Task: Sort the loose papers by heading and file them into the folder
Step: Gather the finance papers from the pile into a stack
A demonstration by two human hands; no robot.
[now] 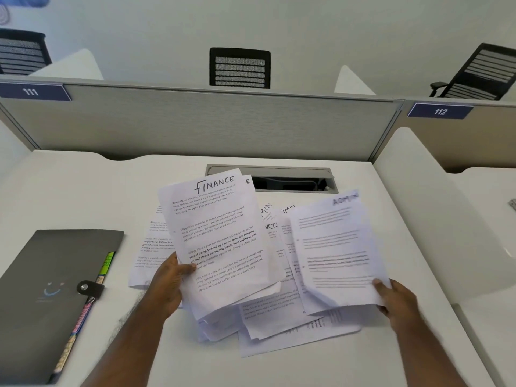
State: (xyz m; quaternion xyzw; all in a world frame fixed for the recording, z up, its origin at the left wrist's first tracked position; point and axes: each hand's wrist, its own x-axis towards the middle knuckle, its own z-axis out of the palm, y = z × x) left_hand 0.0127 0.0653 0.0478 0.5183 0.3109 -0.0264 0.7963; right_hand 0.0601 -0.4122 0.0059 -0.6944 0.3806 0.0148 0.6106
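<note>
Two hands, both busy: the left hand (170,283) grips a small stack of FINANCE sheets (220,241) with its thumb on top, lifted over the pile of loose papers (279,317) in the middle of the white desk (83,191). Over on the right, the right hand (396,300) pinches an ADMIN sheet (335,247) by its near corner. That grey folder (47,289) sits shut at the near left, coloured tabs poking out.

Thin white paper sheets (223,247) are seen on a smooth, matt white bench (83,191). The folder (55,275) is covered in matt grey material; its snap (83,287) looks metallic.
</note>
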